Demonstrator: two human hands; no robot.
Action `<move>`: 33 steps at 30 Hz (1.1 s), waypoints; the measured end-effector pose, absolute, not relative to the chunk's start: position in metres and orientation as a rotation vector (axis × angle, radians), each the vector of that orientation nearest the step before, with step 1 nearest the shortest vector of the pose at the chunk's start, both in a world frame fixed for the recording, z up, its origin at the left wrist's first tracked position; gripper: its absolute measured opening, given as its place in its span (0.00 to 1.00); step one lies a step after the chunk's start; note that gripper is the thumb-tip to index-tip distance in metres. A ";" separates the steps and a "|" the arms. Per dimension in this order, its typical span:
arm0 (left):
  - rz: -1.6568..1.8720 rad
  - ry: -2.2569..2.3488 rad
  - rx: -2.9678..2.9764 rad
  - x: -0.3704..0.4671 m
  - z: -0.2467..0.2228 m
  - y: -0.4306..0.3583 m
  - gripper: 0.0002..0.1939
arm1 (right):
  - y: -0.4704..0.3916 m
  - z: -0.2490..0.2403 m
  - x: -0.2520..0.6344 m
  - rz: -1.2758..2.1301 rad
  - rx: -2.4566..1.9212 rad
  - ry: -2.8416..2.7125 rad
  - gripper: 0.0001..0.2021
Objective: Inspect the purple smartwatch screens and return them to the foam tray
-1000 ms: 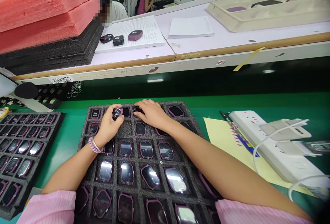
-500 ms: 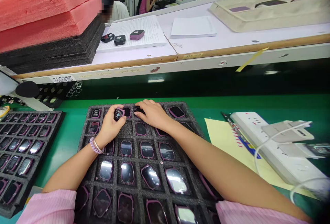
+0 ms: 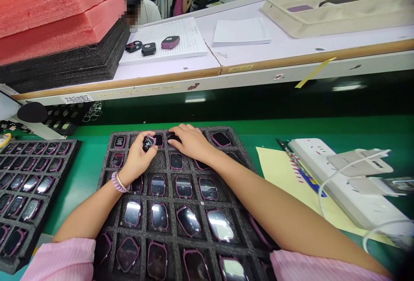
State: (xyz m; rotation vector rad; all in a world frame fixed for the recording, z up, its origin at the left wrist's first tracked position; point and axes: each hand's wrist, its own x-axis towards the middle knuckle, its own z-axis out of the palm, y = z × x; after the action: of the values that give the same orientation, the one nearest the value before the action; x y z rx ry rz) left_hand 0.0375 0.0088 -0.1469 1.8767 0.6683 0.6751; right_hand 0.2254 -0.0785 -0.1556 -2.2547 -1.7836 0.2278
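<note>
A black foam tray (image 3: 168,223) with pockets lies on the green belt in front of me, filled with several purple-rimmed watch bodies (image 3: 188,220). My left hand (image 3: 137,159) holds one watch body (image 3: 148,143) just above the tray's far rows, gripped between thumb and fingers. My right hand (image 3: 191,142) rests palm down on the tray's far row, its fingertips on a watch body in its pocket (image 3: 173,137).
A second foam tray of watch bodies (image 3: 24,186) lies to the left. On the right are a yellow sheet (image 3: 284,177) and a white power strip (image 3: 339,186) with cables. The raised shelf behind carries pink and black foam stacks (image 3: 61,26), papers and three small devices (image 3: 148,47). People work beyond.
My left hand has shifted the held watch body slightly toward the right hand. The right hand stays put on the far row.
</note>
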 end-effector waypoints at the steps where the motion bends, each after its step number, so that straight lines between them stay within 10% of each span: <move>1: 0.672 0.676 1.876 0.037 -0.147 0.008 0.20 | -0.079 -0.156 0.225 0.227 -2.255 -1.783 0.17; 15: 0.720 0.710 1.822 0.038 -0.142 0.006 0.18 | -0.079 -0.156 0.226 0.229 -2.249 -1.783 0.17; 22: 0.488 0.624 1.328 0.041 -0.131 0.000 0.38 | -0.079 -0.156 0.225 0.228 -2.253 -1.772 0.17; 33: 0.438 0.545 1.206 0.042 -0.124 -0.002 0.26 | -0.079 -0.156 0.226 0.223 -2.249 -1.776 0.17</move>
State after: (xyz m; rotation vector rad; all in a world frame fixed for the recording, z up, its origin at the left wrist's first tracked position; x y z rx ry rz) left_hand 0.0417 -0.0022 -0.1238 1.2060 0.5448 0.4385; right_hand 0.2256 -0.0786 -0.1561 -2.2491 -1.7756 0.2225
